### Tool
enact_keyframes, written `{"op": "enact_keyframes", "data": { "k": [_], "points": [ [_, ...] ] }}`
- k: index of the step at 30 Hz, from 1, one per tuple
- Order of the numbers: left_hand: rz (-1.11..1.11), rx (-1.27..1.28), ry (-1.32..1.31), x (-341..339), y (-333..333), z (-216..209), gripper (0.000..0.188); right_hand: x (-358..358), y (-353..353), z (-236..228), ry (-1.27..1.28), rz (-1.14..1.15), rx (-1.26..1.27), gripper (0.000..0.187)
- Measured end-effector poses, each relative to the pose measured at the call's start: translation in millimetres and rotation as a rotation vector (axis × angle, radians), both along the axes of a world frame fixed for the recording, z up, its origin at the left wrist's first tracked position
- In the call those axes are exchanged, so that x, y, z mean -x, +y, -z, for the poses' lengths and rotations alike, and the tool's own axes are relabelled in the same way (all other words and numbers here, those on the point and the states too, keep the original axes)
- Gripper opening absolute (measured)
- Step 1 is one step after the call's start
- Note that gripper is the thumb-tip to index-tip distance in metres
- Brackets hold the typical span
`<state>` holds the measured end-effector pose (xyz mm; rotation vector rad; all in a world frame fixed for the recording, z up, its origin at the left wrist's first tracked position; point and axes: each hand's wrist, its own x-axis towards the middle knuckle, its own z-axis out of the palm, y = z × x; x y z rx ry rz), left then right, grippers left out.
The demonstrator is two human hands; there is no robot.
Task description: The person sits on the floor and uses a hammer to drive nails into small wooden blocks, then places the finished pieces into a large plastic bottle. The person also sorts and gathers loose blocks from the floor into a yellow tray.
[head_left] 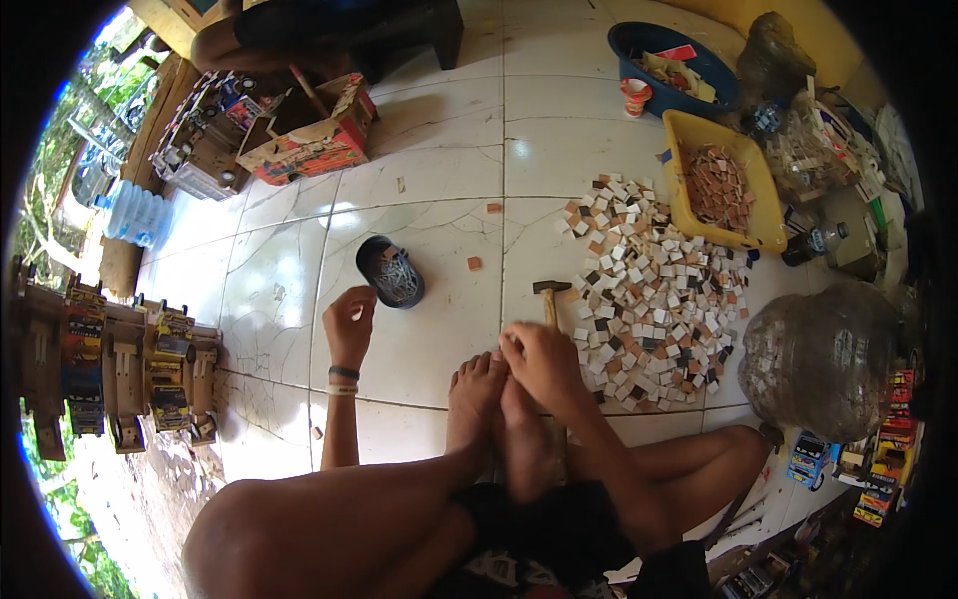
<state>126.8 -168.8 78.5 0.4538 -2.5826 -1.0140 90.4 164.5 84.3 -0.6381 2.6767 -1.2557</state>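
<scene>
At frame centre-left, the nail container [374,250] lies just up-right of the nearer left hand [349,317], long axis slanting down-right. The right hand [545,361] overlaps the hammer [550,289]. Both hands curl; neither grip is determinable.

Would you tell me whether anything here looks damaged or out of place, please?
Yes: white floor tiles left of the dark nail container show branching cracks, and a few brown pieces lie apart from the pile of squares.
</scene>
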Motion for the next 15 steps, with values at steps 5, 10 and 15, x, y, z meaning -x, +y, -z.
{"op": "enact_keyframes", "data": {
  "k": [5, 10, 15],
  "points": [
    [0.11, 0.218, 0.026, 40, -12, 11, 0.023, 70, -48, 27, 0.115, 0.011, -0.036, 0.028],
    [0.213, 0.54, -0.197, 70, -19, 23, 0.024, 98, -83, 53, 0.111, 0.079, -0.067, 0.036],
    [0.248, 0.673, -0.108, 81, -27, 38, 0.014, 94, -88, 69, 0.132, 0.084, -0.019, 0.029]
  ]
}}
